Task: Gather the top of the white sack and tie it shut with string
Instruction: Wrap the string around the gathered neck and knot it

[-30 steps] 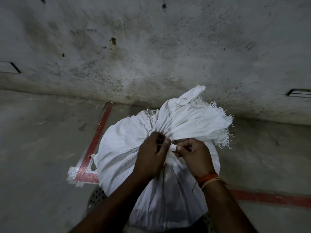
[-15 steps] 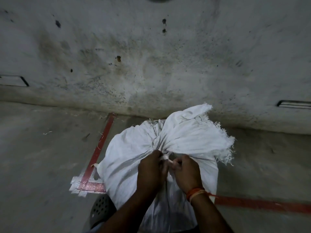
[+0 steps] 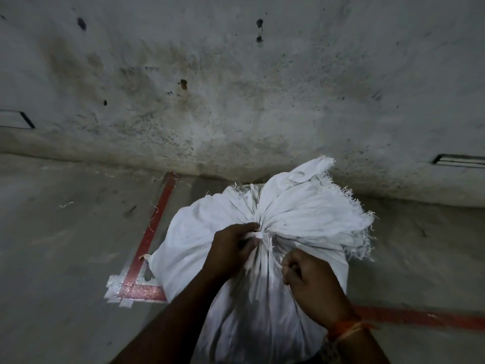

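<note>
Both hands work the white sack (image 3: 262, 298); left hand (image 3: 231, 252) pinches its gathered neck; right hand (image 3: 312, 282) is clenched around string (image 3: 266, 245).

No legible text, labels, brands or numbers anywhere in view. White sack (image 3: 262, 285): plain, unprinted on the visible side. Wall (image 3: 236, 88): stains only. Floor (image 3: 65, 258): red tape lines (image 3: 152, 232), unlettered.
</note>
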Demonstrator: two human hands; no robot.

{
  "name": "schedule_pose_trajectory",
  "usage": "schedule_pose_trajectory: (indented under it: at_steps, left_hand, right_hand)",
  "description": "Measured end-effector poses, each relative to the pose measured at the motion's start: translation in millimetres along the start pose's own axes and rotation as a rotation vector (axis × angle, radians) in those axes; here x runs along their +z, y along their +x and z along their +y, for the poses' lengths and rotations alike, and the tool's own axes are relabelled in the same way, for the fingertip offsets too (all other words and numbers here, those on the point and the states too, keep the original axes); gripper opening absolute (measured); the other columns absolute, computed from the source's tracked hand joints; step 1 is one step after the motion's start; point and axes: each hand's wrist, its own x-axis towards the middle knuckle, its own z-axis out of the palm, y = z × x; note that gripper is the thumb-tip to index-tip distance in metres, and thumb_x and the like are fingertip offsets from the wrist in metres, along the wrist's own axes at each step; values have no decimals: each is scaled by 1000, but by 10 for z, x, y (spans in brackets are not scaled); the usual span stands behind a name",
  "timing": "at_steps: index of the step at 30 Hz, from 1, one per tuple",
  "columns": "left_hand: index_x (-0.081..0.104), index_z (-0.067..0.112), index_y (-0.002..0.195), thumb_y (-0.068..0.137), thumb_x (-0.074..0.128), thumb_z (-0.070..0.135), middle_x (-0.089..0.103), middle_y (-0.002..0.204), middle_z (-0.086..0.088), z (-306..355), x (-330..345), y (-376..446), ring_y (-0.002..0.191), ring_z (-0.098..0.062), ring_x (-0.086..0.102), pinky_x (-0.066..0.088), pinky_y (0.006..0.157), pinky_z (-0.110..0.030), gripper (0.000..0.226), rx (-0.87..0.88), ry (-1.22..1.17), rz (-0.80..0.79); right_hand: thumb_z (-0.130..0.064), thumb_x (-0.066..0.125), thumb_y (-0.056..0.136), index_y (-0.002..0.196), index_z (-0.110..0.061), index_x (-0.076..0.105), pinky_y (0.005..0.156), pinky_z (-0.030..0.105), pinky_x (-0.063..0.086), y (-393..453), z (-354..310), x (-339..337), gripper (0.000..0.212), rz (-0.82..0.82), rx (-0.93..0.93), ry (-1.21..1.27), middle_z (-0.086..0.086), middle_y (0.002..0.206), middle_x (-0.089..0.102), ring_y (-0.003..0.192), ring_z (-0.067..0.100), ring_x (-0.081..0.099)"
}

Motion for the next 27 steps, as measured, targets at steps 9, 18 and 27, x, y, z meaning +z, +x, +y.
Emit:
schedule_pose_trajectory:
  at_steps: [9,18,27]
  left_hand:
    - [75,20,112,84,76,20,76,108,6,-17,26,116,97,5,68,51,88,-11,28,-44,-57,-63]
    - [74,20,113,88,69,12,75,103,8,1,54,143,95,5,67,50,87,-13,27,-57,-36,-99]
    - [76,14,110,91,60,1,76,108,-1,61,119,139,92,3,66,44,82,-1,28,-28,37,-47]
  right_hand:
    - [-10,62,95,117,-22,73,82,15,51,361,151,-109,28,-256,-153,336,-9,103,75,98,1,68]
    - [-24,70,85,77,-16,64,67,23,37,491,151,21,13,-42,-319,-4,-7,77,59,75,8,52]
    - [-17,62,90,81,-12,59,66,30,34,491,137,85,11,52,-249,-116,7,78,64,76,26,60]
